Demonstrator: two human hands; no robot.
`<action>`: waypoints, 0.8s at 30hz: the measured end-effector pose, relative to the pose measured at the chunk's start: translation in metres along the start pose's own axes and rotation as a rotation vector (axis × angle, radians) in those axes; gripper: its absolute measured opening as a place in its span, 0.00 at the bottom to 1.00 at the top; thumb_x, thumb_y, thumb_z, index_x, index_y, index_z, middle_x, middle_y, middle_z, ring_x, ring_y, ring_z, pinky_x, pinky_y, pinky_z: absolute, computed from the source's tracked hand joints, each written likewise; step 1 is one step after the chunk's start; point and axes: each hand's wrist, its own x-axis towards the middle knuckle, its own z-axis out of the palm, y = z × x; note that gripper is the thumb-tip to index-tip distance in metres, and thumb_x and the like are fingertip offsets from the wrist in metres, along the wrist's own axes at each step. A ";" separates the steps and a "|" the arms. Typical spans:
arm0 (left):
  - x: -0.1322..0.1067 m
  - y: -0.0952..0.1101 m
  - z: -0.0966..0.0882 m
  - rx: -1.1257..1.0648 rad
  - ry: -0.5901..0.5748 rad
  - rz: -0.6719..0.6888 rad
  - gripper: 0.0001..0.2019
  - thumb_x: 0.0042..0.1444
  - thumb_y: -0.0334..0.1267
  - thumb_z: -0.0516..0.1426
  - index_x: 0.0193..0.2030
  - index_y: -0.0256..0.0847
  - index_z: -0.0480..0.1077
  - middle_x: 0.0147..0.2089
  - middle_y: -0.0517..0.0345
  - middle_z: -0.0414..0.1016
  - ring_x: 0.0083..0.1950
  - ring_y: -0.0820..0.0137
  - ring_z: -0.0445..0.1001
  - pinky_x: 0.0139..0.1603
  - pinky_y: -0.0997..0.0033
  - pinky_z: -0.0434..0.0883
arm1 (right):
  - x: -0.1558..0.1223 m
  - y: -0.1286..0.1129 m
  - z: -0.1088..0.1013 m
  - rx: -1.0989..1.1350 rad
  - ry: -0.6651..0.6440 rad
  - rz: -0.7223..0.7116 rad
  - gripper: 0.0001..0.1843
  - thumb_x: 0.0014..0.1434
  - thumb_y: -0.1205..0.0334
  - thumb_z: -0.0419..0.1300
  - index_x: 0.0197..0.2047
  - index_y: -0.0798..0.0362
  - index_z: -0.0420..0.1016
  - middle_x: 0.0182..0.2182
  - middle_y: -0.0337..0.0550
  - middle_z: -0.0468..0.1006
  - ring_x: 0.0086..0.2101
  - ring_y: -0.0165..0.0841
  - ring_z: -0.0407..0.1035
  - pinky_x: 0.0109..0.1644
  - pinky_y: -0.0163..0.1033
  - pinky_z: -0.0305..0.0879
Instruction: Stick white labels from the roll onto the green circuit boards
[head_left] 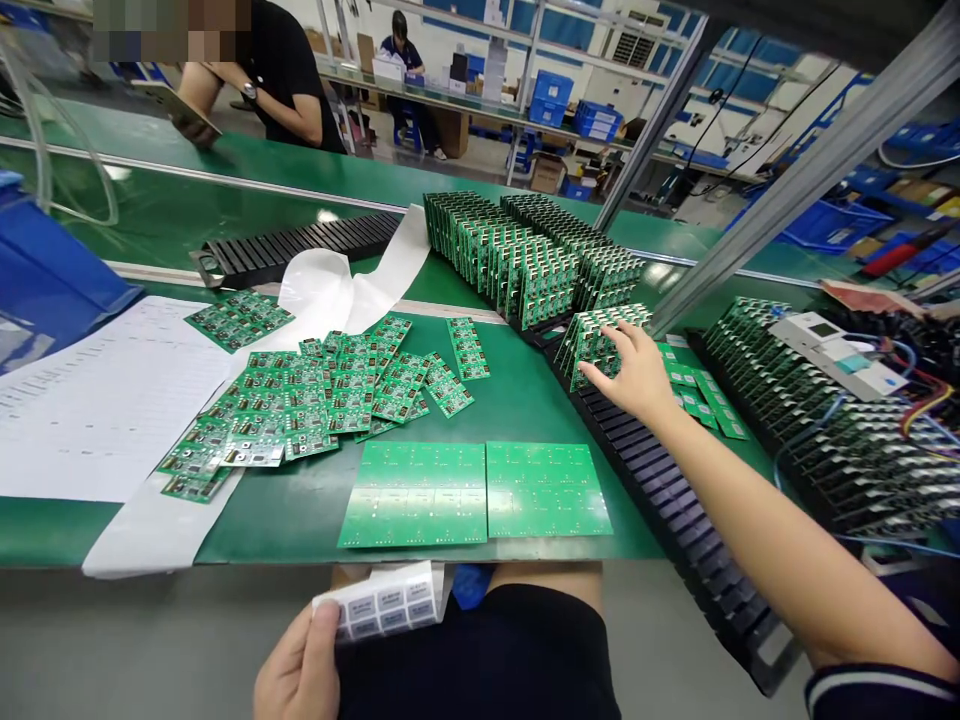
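Note:
My left hand [300,660] is closed on a sheet of labels [390,603], printed in grey blocks, low in front of my lap. At the near end of a short row of upright circuit boards [592,335], my right hand [630,372] reaches out with fingers spread. Its fingertips are at the front board's top and side; whether they touch it I cannot tell. Those boards stand in a black slotted rack [652,470]. Two green panels [412,495] lie flat side by side near the table's front edge, plain side up.
Many small circuit boards [300,400] lie piled at left, by printed paper [97,390] and a white strip [397,270]. Dense board rows [495,250] stand at the back. Another full rack [810,420] with wires is at right. A metal post [810,160] slants across. A person [285,80] sits opposite.

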 end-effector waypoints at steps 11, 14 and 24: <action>-0.008 0.045 0.010 -0.214 -0.042 -0.062 0.34 0.43 0.58 0.58 0.52 0.36 0.68 0.26 0.58 0.75 0.30 0.68 0.75 0.32 0.76 0.73 | -0.002 0.005 0.007 0.080 0.025 0.109 0.32 0.46 0.44 0.60 0.48 0.54 0.58 0.58 0.58 0.58 0.61 0.53 0.44 0.58 0.62 0.46; -0.009 0.041 0.014 -0.269 -0.075 -0.096 0.32 0.42 0.58 0.60 0.49 0.37 0.69 0.27 0.58 0.75 0.33 0.67 0.75 0.31 0.78 0.72 | 0.004 0.004 0.012 0.072 0.012 0.085 0.32 0.48 0.47 0.59 0.51 0.56 0.57 0.55 0.58 0.63 0.59 0.52 0.49 0.58 0.61 0.46; -0.011 0.053 0.012 -0.113 -0.145 -0.014 0.23 0.48 0.53 0.57 0.46 0.41 0.72 0.48 0.52 0.75 0.48 0.59 0.73 0.41 0.70 0.73 | 0.002 0.015 -0.004 -0.058 -0.014 -0.047 0.32 0.51 0.46 0.56 0.54 0.56 0.63 0.48 0.57 0.66 0.49 0.49 0.59 0.53 0.56 0.53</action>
